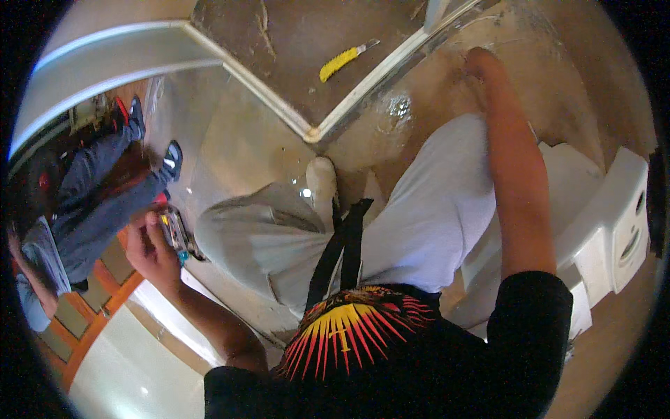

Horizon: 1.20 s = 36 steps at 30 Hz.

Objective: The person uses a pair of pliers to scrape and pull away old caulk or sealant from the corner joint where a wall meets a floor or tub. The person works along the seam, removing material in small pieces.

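Observation:
My right hand (481, 64) reaches far forward, low over the wet brown floor beside the white frame rail (377, 73). Its fingers are curled, and what they hold, if anything, is hidden. Out to the left, my left hand (152, 250) is raised with bent fingers drawn together. Right beside it is a small dark item with yellow and silver parts (174, 232); whether the fingers grip it does not show clearly. A yellow utility knife (340, 63) with its blade out lies on the floor behind the rail's corner.
A white ceramic toilet (586, 209) stands close on my right. Another person in dark trousers (98, 202) is at the left, near a brown-framed door (105, 307). A pale curved panel (125, 52) rises at the upper left. Water glistens on the floor (398, 112).

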### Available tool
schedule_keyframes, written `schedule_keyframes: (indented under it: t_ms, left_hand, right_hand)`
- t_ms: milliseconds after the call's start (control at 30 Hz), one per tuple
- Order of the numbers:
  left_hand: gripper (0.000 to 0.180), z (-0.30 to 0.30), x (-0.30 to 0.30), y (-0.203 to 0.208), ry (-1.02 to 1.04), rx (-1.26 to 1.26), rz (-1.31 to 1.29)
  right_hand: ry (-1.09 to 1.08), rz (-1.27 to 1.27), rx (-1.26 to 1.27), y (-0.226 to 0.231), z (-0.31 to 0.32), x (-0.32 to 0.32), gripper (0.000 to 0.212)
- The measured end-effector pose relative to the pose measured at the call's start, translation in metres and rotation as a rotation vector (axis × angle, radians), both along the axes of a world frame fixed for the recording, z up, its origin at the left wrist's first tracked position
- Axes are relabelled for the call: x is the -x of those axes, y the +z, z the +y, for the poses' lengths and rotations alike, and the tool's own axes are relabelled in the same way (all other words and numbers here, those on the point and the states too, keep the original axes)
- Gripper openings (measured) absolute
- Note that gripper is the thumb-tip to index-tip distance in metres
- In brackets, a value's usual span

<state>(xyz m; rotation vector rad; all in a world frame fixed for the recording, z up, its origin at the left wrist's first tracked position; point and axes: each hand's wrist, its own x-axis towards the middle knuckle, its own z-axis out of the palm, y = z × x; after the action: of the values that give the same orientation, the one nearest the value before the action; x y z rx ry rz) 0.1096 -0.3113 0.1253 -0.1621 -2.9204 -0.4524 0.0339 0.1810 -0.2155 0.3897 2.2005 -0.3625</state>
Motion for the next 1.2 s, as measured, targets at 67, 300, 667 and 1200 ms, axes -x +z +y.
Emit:
schedule_keyframes:
  t_ms: [67,300,667,1200]
  left_hand:
    - [0.019,-0.014,-0.005,0.011,-0.007,0.003,0.066]
    - [0.014,0.021,0.04,-0.061,0.045,-0.809,0.032]
    - [0.069,0.011,-0.025,-0.364,0.128,-0.306,-1.079]
    - [0.047,-0.062,-0.069,-0.426,-0.049,-0.302,-0.873]
  right_hand:
    - [-0.074,0.009,0.123,0.008,0.006,-0.005,0.02]
    - [-0.215,0.282,0.321,0.051,-0.032,-0.036,0.022]
    - [-1.905,-0.224,0.715,-0.002,-0.311,-0.133,0.035]
    - [-1.498,-0.49,1.112,-0.069,-0.376,-0.189,0.056]
